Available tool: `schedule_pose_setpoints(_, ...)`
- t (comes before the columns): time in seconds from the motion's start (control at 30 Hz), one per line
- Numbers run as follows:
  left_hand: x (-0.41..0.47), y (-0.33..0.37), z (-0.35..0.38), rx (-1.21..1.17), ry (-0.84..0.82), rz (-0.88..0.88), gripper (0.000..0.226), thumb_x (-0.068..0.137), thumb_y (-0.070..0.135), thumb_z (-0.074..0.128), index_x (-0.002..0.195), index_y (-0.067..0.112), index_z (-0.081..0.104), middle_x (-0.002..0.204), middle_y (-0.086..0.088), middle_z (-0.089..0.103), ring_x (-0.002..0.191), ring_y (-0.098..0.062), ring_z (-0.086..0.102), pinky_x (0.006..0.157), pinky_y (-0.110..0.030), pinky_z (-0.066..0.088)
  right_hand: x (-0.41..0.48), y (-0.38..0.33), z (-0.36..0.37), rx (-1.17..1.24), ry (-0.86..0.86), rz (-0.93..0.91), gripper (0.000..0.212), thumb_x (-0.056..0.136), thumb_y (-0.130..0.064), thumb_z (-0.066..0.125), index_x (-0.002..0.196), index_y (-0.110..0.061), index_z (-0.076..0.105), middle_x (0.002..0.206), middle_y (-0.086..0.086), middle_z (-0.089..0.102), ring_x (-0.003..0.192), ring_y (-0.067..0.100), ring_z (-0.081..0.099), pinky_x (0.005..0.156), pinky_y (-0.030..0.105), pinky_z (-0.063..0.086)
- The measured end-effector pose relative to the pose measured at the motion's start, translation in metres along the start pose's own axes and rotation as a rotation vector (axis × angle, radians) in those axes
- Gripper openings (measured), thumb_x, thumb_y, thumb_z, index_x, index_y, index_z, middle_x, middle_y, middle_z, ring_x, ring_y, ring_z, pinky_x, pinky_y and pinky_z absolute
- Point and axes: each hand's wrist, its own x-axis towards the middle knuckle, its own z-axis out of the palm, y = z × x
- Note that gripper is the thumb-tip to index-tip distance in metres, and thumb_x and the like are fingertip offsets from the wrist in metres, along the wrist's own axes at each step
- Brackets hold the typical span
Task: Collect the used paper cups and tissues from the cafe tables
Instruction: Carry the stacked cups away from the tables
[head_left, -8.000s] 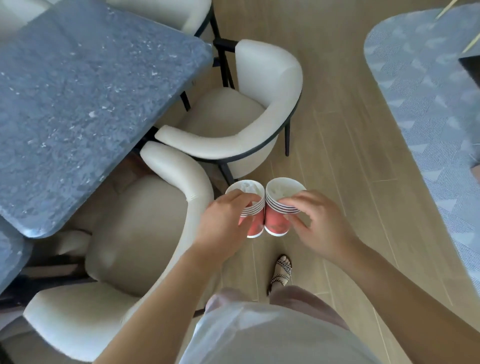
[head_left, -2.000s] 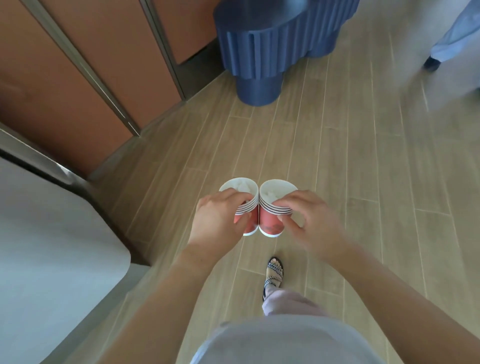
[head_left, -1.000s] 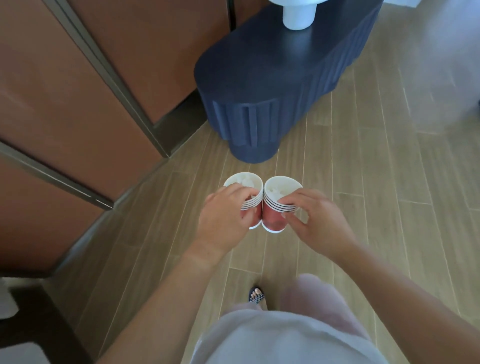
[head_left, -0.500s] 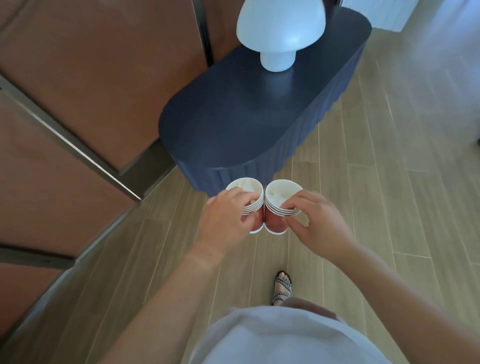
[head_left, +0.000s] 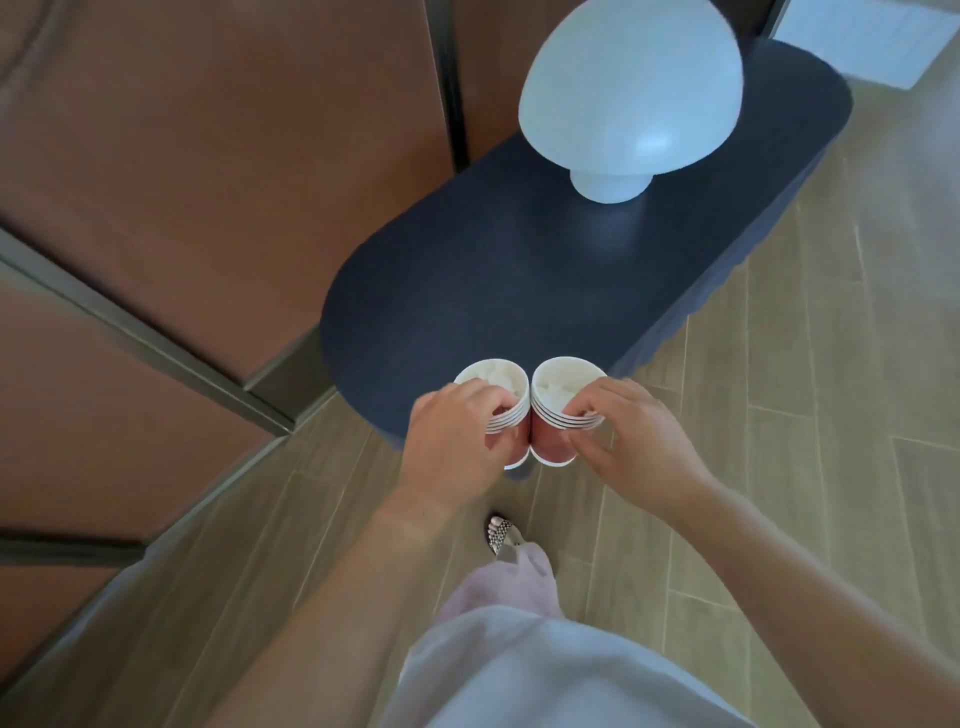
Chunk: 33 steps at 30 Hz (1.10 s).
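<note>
The counter (head_left: 519, 291) has drawn near: the left hand (head_left: 457, 441) and right hand (head_left: 636, 439), fingers (head_left: 597, 397) pinching rims, now hold 2 cup stacks (head_left: 553, 441) at its near end, probably for set-down.

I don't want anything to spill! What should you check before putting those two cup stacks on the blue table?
1. The left hand grips the left stack of red-and-white paper cups: ok.
2. The right hand grips the right stack of red-and-white paper cups: ok.
3. Both top cups hold crumpled white tissues: ok.
4. Bare room on the dark blue oval table: ok.
5. The white mushroom-shaped lamp stands clear of the stacks: ok.
6. Leftover drink under the tissues: cannot tell.
</note>
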Motion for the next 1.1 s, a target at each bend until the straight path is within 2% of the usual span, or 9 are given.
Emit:
schedule_pose_setpoints(0.1,0.049,-0.019,-0.005,0.035,0.001,-0.032,0.025,0.07,0.034,0.048,0.089,0.027,0.064,0.089,0.01,0.067,0.084,-0.017,0.057,0.079,-0.035,0.041,0.054,0.009,0.004,0.008,-0.047,-0.006,0.012,0.077,-0.017,0.067,0.087,-0.021,0.061,0.091,-0.014,0.06,0.088,0.011,0.05,0.07,0.019,0.038)
schedule_pose_setpoints(0.23,0.104,-0.05,-0.01,0.107,-0.011,-0.073,0.018,0.075,0.031,0.055,0.091,0.03,0.062,0.094,0.011,0.066,0.087,-0.015,0.056,0.087,-0.035,0.034,0.121,0.017,0.009,-0.016,-0.12,0.003,0.014,0.077,-0.024,0.068,0.087,-0.025,0.058,0.089,-0.015,0.058,0.083,0.012,0.052,0.072,0.028,0.045)
schedule_pose_setpoints(0.43,0.156,-0.087,-0.017,0.176,-0.037,-0.118,0.014,0.076,0.029,0.057,0.089,0.03,0.063,0.092,0.01,0.067,0.084,-0.015,0.059,0.085,-0.036,0.036,0.199,0.019,0.025,-0.056,-0.144,-0.095,0.013,0.076,-0.026,0.07,0.083,-0.021,0.06,0.082,-0.009,0.064,0.078,0.018,0.056,0.076,0.033,0.042)
schedule_pose_setpoints(0.53,0.175,-0.103,-0.016,0.226,-0.052,-0.166,0.016,0.077,0.029,0.057,0.092,0.03,0.063,0.093,0.01,0.066,0.085,-0.015,0.059,0.086,-0.035,0.036,0.232,0.024,0.035,-0.094,-0.211,-0.125,0.013,0.077,-0.031,0.068,0.085,-0.023,0.06,0.085,-0.01,0.064,0.08,0.016,0.055,0.081,0.033,0.04)
schedule_pose_setpoints(0.7,0.199,-0.114,-0.002,0.311,-0.097,-0.277,0.023,0.081,0.031,0.055,0.104,0.033,0.061,0.101,0.011,0.065,0.092,-0.014,0.057,0.093,-0.035,0.036,0.274,0.045,0.044,-0.094,-0.34,-0.167,0.01,0.08,-0.029,0.064,0.087,-0.024,0.059,0.087,-0.01,0.062,0.079,0.013,0.053,0.082,0.031,0.038)
schedule_pose_setpoints(0.83,0.217,-0.108,0.021,0.324,-0.154,-0.412,0.025,0.082,0.028,0.057,0.106,0.032,0.06,0.108,0.009,0.062,0.103,-0.016,0.054,0.104,-0.039,0.028,0.304,0.067,0.042,-0.084,-0.457,-0.202,0.008,0.081,-0.024,0.059,0.088,-0.022,0.059,0.091,-0.006,0.062,0.083,0.016,0.052,0.075,0.031,0.044)
schedule_pose_setpoints(0.9,0.226,-0.101,0.034,0.321,-0.192,-0.484,0.027,0.082,0.026,0.056,0.108,0.032,0.06,0.11,0.01,0.062,0.107,-0.017,0.054,0.108,-0.04,0.024,0.319,0.082,0.039,-0.113,-0.513,-0.256,0.008,0.081,-0.023,0.059,0.089,-0.02,0.06,0.093,-0.005,0.062,0.085,0.018,0.053,0.07,0.028,0.041)
schedule_pose_setpoints(1.0,0.24,-0.09,0.057,0.322,-0.234,-0.554,0.03,0.083,0.023,0.054,0.112,0.032,0.059,0.111,0.01,0.063,0.105,-0.016,0.056,0.104,-0.035,0.028,0.343,0.105,0.035,-0.163,-0.592,-0.346,0.007,0.081,-0.02,0.06,0.088,-0.017,0.061,0.093,-0.003,0.062,0.086,0.019,0.054,0.067,0.025,0.036)
schedule_pose_setpoints(1.1,0.259,-0.077,0.077,0.342,-0.267,-0.587,0.029,0.084,0.022,0.054,0.112,0.031,0.058,0.106,0.009,0.064,0.093,-0.019,0.06,0.086,-0.029,0.039,0.366,0.127,0.035,-0.21,-0.65,-0.411,0.007,0.081,-0.016,0.061,0.088,-0.016,0.062,0.095,-0.001,0.062,0.086,0.021,0.055,0.066,0.025,0.035)
